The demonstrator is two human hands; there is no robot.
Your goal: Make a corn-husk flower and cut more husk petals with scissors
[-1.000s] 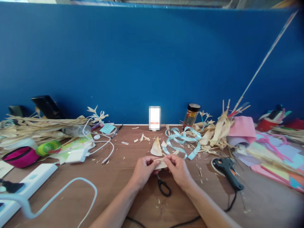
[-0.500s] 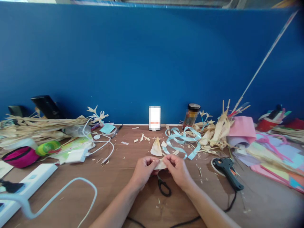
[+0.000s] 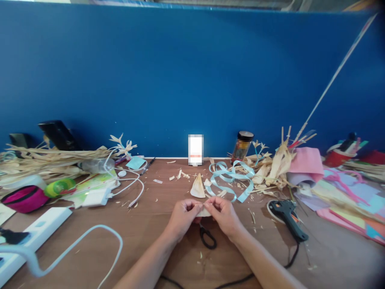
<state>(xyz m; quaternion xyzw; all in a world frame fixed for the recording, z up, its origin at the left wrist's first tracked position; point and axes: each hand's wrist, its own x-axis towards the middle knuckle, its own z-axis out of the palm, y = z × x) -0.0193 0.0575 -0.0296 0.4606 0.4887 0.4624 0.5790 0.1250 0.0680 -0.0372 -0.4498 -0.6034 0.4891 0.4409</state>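
Between my two hands is a small pale piece of dried corn husk (image 3: 204, 212), pinched from both sides. My left hand (image 3: 185, 214) is closed on its left end, thumb on top. On its right end my right hand (image 3: 222, 212) is closed in the same way. The fingers hide much of the piece. Just beyond the hands a cone-shaped piece of husk (image 3: 197, 187) lies on the table. Below them shows the black handle of scissors (image 3: 208, 238); the rest of the scissors is hidden under my hands.
Light blue ribbon (image 3: 231, 176) lies in loops beyond my right hand. A black glue gun (image 3: 288, 220) rests to the right, near coloured sheets (image 3: 357, 200). At left are a white power strip (image 3: 39, 233), cables and stacked dried husks (image 3: 54, 156). A jar (image 3: 243, 145) stands by the blue partition.
My thumbs have come closer together over the husk piece, covering more of its upper edge. Everything else looks the same.
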